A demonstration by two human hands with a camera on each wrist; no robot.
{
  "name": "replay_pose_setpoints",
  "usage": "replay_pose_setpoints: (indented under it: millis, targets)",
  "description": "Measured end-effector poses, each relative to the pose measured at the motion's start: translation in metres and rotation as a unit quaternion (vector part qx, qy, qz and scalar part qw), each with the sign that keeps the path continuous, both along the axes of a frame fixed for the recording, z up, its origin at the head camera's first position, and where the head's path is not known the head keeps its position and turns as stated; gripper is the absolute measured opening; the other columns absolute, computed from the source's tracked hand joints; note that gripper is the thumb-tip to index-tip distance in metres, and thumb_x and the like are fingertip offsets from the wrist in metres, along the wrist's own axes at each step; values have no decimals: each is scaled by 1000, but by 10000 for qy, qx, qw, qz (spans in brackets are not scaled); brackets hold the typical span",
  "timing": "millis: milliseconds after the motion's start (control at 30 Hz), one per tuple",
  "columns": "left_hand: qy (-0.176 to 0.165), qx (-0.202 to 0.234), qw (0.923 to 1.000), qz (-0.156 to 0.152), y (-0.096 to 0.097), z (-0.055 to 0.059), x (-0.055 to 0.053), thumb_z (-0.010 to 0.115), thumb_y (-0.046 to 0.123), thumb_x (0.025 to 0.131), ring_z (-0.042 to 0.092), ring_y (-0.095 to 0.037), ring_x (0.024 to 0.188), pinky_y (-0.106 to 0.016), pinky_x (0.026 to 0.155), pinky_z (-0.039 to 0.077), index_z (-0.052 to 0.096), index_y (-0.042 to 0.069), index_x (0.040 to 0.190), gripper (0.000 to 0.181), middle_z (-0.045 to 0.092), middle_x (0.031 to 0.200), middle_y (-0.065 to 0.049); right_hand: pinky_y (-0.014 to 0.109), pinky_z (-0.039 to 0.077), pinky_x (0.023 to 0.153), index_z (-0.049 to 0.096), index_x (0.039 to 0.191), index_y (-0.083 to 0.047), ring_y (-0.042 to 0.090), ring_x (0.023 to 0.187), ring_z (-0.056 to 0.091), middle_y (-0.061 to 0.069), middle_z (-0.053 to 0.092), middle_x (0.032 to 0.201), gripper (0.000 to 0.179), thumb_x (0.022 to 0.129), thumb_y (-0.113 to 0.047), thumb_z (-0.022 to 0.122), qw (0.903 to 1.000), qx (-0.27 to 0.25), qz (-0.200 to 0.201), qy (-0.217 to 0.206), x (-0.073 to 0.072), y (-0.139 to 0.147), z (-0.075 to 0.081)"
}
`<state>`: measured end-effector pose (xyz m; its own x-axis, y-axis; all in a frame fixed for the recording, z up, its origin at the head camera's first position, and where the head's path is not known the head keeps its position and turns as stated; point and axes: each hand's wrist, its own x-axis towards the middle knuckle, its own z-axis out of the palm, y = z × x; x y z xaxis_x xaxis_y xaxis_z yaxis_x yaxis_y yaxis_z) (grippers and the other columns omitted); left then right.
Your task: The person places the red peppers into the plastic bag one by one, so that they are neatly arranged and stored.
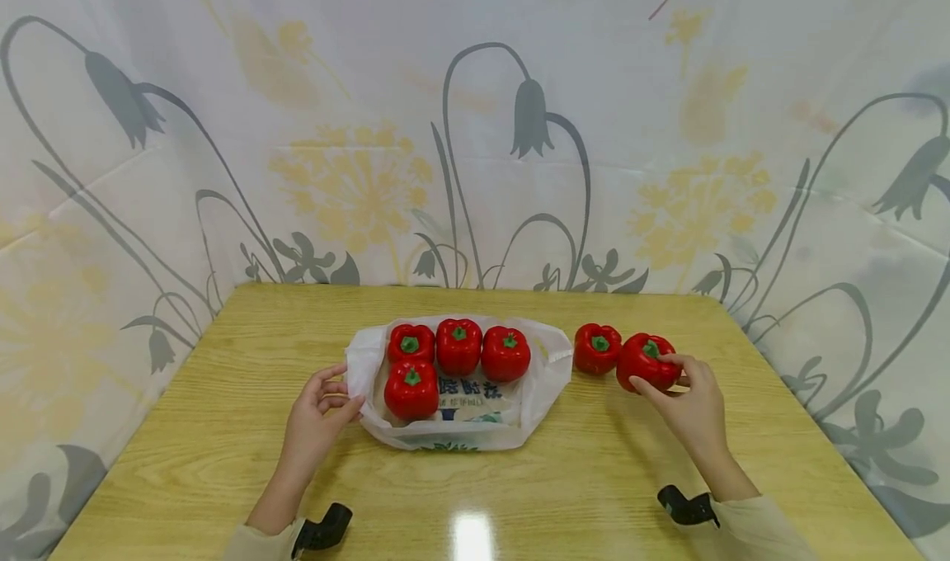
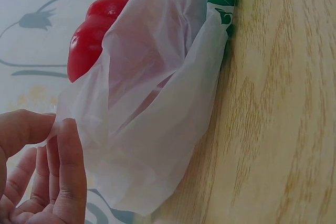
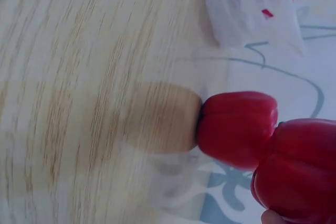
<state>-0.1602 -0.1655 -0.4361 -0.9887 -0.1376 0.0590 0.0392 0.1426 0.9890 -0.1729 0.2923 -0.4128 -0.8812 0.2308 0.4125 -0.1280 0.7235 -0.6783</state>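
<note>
My left hand (image 1: 322, 412) pinches the left edge of a white, thin plastic bag (image 1: 549, 371) between thumb and fingers; the left wrist view shows this pinch on the bag (image 2: 152, 150). Inside the bag sit several red bell peppers (image 1: 411, 392) with green stems, three along the back and one at front left. To the right, my right hand (image 1: 693, 400) grips another red bell pepper (image 1: 641, 361), thumb in front and fingers at its right side. Beside that held pepper (image 3: 299, 171), another red pepper (image 3: 236, 127) stands on the table, outside the bag.
The wooden table (image 1: 594, 495) ends at the back against a cloth (image 1: 475, 173) printed with flowers. Printed writing (image 1: 471, 392) shows on the bag's inside. A black wrist mount (image 1: 322, 528) is on the left sleeve, another black mount (image 1: 686, 507) on the right.
</note>
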Motion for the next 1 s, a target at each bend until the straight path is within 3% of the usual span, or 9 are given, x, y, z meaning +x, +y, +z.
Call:
replay_pose_setpoints:
  millis: [367,1000]
  targets:
    - [-17,-67,10000,32,0,1,0,66,-2,84,56,-11,78,-24,67,57,46,3,131,51,48,101,-16,4,45,61,57,109,2,31,86,53,16,50,109,46,75,-20,80,9992,-316,254,45,15,-19,9]
    - [-93,14,9999,-41,1,2,1,65,0,85,56,-11,80,-25,69,57,44,3,132,51,47,103,-16,12,50,62,59,105,0,25,82,55,13,53,107,45,71,-15,83,9959,-595,677,111,19,-55,10]
